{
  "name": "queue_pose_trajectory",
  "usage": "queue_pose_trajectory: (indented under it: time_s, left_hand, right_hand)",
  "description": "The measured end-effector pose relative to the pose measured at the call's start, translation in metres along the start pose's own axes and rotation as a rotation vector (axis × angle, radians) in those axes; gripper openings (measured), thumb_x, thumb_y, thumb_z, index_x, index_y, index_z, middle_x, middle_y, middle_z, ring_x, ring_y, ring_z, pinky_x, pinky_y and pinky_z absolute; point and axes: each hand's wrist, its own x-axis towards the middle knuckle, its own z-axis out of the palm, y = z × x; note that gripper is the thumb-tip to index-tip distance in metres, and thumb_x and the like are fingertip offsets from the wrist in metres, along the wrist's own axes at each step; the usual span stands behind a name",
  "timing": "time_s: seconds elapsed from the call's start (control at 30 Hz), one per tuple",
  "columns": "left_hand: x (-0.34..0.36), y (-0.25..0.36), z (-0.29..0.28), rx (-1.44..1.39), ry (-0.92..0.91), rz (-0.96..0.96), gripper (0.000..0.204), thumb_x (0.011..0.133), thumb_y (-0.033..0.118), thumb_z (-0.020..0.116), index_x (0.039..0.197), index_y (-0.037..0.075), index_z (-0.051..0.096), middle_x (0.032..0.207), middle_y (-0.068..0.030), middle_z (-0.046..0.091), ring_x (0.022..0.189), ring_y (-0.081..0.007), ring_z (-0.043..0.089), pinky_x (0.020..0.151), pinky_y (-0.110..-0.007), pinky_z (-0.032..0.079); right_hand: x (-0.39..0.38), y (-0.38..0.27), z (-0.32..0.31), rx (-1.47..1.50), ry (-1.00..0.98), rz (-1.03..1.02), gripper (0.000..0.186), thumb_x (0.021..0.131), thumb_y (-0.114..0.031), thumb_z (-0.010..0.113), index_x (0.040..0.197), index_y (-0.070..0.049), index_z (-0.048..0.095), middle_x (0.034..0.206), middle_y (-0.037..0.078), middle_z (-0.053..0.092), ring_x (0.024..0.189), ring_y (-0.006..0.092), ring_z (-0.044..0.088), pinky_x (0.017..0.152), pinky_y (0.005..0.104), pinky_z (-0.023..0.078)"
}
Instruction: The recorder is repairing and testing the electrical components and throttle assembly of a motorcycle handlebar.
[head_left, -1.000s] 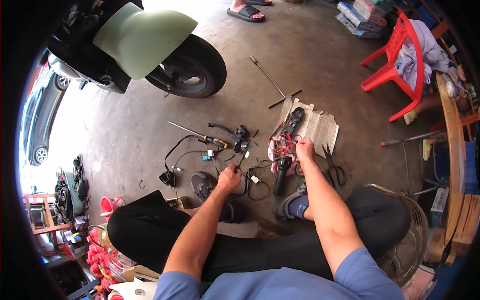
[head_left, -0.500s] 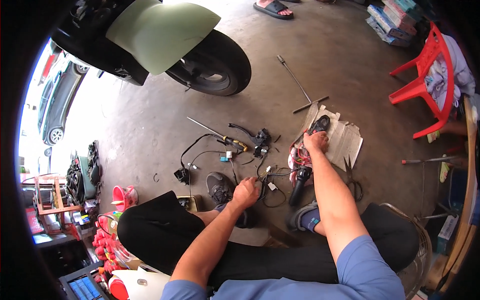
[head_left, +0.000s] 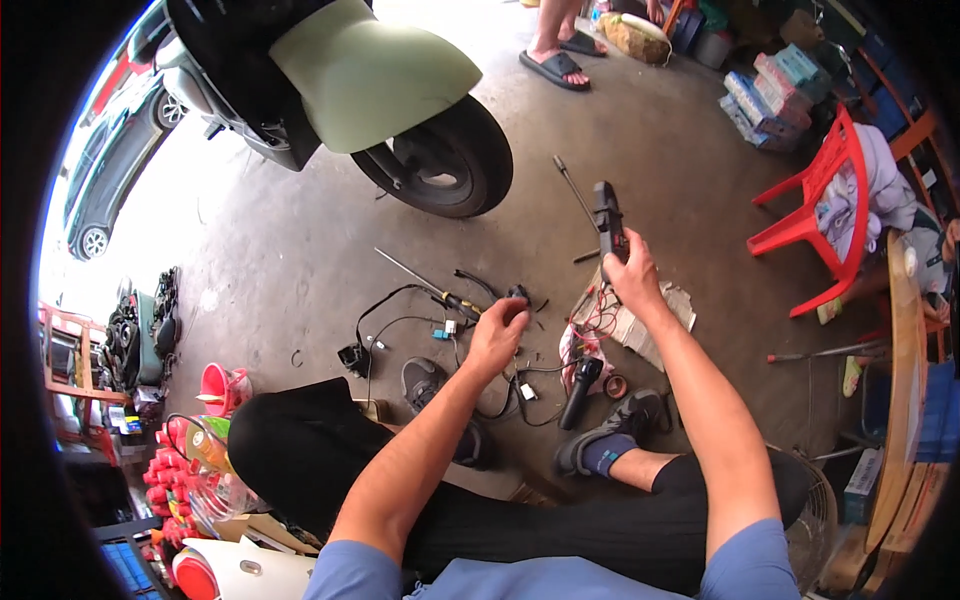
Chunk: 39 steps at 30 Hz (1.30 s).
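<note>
The right hand (head_left: 632, 275) grips a black tool (head_left: 608, 215); the left hand (head_left: 497, 335) pinches loose wires (head_left: 400, 300). Parts lie unfixed on the floor (head_left: 300, 250).

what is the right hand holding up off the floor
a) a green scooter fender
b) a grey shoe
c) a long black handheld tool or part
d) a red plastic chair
c: the right hand is raised and gripping a long black handheld piece above the concrete floor, while the left hand is down at the black wires.

scooter (head_left: 330, 90) cropped, bystander (head_left: 556, 40) feet only
</note>
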Motion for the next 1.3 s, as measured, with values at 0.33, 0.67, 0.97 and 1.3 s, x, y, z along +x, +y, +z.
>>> queue_pose_trajectory:
  time_s: [0.33,0.67,0.97,1.3]
  left_hand:
    - [-0.013,0.126,0.041,-0.653,-0.199,-0.085,0.038,0.092,0.02,0.062,0.122,0.001,0.05,0.106,-0.0075,0.062,0.096,-0.0172,0.062,0.079,-0.033,0.053]
    - [-0.055,0.118,0.079,-0.8,-0.286,-0.237,0.017,0.091,0.006,0.057,0.108,0.003,0.055,0.085,0.0001,0.058,0.066,-0.0081,0.055,0.056,-0.023,0.049]
    - [-0.057,0.111,0.084,-0.792,-0.238,-0.257,0.019,0.088,0.006,0.059,0.107,0.005,0.054,0.085,0.0002,0.06,0.061,-0.0073,0.054,0.054,-0.024,0.048]
    - [-0.06,0.113,0.083,-0.794,-0.25,-0.26,0.011,0.09,0.006,0.057,0.099,0.003,0.052,0.074,-0.0029,0.058,0.053,-0.0098,0.053,0.044,-0.025,0.045]
  right_hand:
    - [-0.079,-0.115,-0.061,-0.424,-0.131,-0.453,0.06,0.072,-0.012,0.066,0.126,0.004,0.043,0.11,0.022,0.047,0.103,0.0385,0.051,0.087,0.0456,0.047]
    - [-0.138,-0.104,-0.098,-0.449,-0.226,-0.186,0.066,0.077,-0.021,0.066,0.13,0.006,0.038,0.114,0.022,0.043,0.108,0.0366,0.048,0.084,0.0447,0.051]
    - [-0.141,-0.094,-0.096,-0.4,-0.214,-0.174,0.063,0.076,-0.021,0.065,0.127,0.005,0.039,0.113,0.021,0.044,0.108,0.0362,0.048,0.084,0.0451,0.05]
    - [-0.144,-0.096,-0.096,-0.393,-0.227,-0.158,0.063,0.077,-0.022,0.065,0.128,0.005,0.041,0.114,0.022,0.044,0.108,0.0372,0.049,0.087,0.0453,0.048]
